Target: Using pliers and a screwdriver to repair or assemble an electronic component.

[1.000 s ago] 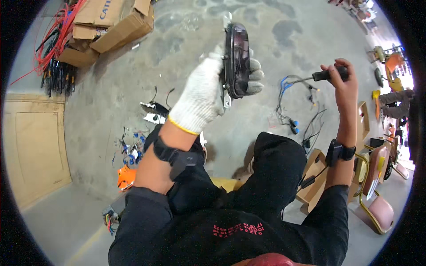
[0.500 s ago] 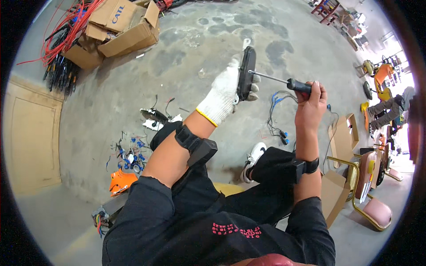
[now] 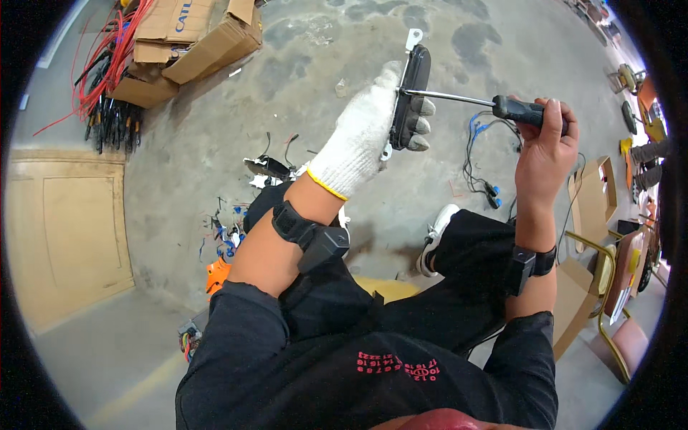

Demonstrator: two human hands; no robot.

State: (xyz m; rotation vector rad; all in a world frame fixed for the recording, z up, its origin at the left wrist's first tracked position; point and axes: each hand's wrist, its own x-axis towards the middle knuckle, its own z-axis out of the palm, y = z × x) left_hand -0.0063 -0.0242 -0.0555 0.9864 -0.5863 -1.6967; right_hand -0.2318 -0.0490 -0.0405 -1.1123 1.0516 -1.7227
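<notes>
Fingers (image 3: 421, 125) hiding black part (image 3: 414, 79), screwdriver (image 3: 494, 104) tip unseen

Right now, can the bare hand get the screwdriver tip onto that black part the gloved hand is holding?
Probably yes. The right hand grips the screwdriver, and its shaft already meets the black part that the left hand holds edge-on. Nothing sits between them.

White knit glove with a yellow cuff on the left hand (image 3: 360, 136), holding a black fan (image 3: 411, 97) with a silvery bracket. Right hand (image 3: 546, 147) is bare, gripping a black-handled screwdriver (image 3: 494, 105). Red wires (image 3: 107, 50) far left, brown cardboard boxes (image 3: 193, 39), grey concrete floor (image 3: 236, 122).
</notes>
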